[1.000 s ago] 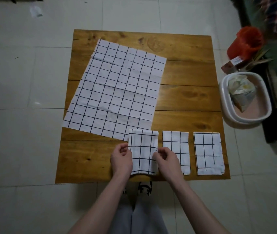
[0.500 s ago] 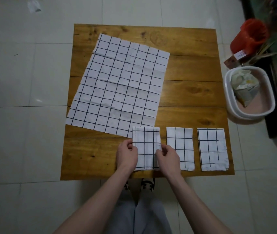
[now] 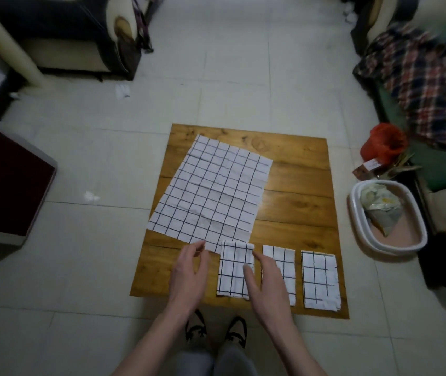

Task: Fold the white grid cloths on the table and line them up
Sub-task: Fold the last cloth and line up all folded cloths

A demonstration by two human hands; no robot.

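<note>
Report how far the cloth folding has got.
Done: three folded cloths sit in a row along the near edge of the table. In hand: nothing is gripped; the left hand hovers open, and the right hand rests beside the newest fold. Left: the large unfolded cloth lies spread flat.

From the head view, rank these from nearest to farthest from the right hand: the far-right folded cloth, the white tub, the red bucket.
From the right hand:
1. Far-right folded cloth, at the table's near right corner, one cloth over from the hand.
2. White tub, on the floor just right of the table.
3. Red bucket, on the floor beyond the tub, farther back and right.
</note>
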